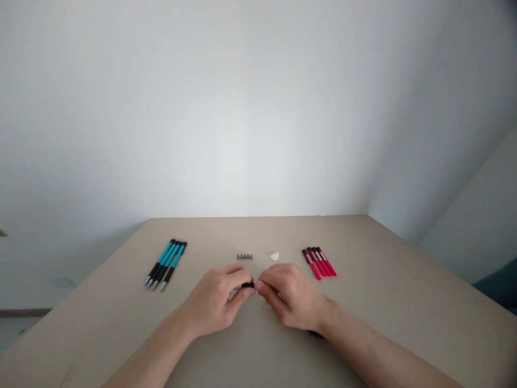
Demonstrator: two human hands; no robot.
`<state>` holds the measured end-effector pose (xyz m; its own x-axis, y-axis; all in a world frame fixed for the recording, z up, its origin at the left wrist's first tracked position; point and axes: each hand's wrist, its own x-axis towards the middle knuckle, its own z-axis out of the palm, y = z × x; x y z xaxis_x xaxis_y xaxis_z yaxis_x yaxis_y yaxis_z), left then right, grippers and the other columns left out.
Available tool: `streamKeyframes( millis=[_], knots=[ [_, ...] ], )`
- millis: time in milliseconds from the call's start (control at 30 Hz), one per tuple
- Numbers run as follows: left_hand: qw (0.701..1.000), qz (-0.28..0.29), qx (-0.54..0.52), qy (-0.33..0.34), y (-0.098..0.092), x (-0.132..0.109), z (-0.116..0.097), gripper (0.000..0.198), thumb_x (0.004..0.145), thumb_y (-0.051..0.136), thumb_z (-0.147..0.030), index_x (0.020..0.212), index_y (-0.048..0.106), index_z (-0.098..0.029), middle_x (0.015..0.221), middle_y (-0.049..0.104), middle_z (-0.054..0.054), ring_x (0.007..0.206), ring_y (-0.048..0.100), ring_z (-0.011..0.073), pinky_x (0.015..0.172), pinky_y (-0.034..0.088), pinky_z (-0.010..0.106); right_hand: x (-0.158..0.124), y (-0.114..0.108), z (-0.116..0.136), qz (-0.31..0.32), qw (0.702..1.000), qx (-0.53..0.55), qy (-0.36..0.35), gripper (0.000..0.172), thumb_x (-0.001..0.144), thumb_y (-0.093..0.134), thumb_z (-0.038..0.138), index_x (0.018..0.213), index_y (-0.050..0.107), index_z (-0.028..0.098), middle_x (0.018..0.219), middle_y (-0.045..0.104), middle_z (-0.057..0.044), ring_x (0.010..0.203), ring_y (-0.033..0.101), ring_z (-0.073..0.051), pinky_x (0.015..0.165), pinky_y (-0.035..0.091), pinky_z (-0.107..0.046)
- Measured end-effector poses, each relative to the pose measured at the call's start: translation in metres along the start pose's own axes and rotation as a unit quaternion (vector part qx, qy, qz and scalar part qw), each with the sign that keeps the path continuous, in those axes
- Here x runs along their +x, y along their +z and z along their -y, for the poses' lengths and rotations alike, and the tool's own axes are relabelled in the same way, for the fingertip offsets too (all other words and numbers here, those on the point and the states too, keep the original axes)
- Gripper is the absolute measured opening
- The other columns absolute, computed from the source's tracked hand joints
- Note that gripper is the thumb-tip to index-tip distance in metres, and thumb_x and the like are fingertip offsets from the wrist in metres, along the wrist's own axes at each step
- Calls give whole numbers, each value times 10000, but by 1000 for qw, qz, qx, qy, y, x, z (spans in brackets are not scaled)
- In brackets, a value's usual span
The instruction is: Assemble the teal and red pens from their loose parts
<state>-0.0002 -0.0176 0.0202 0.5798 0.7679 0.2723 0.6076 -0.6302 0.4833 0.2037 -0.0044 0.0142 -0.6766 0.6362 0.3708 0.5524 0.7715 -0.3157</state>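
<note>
My left hand (pixel 220 299) is closed, with thumb and fingertips pinching a short black pen part (pixel 247 285) that has a pale section inside the palm. Right against its end, my right hand (pixel 288 295) is pinched too; whatever lies between those fingertips is hidden. Just beyond the hands stands a short row of small grey metal cone tips (pixel 244 257). Next to it lies a little heap of tiny white pieces (pixel 274 256). A dark object (pixel 315 334) shows partly from under my right wrist.
On the left of the beige table (pixel 226 350) lie several blue and black pens (pixel 166 263) with silver tips, side by side. Several red barrels with black ends (pixel 319 262) lie at the right. A white wall (pixel 250 108) rises behind the table's back edge.
</note>
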Motion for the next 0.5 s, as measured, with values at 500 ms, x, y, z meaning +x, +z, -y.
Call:
streamKeyframes(
  millis=[500],
  knots=[
    [1000, 9, -7, -19, -1, 0, -2, 139, 913, 441, -239, 817, 530, -193, 778, 560, 2, 704, 511, 136, 602, 354, 226, 2, -4, 0, -3, 999, -6, -36, 196, 915, 421, 210, 812, 582, 164, 647, 593, -38, 584, 509, -147, 579, 328, -258]
  ],
)
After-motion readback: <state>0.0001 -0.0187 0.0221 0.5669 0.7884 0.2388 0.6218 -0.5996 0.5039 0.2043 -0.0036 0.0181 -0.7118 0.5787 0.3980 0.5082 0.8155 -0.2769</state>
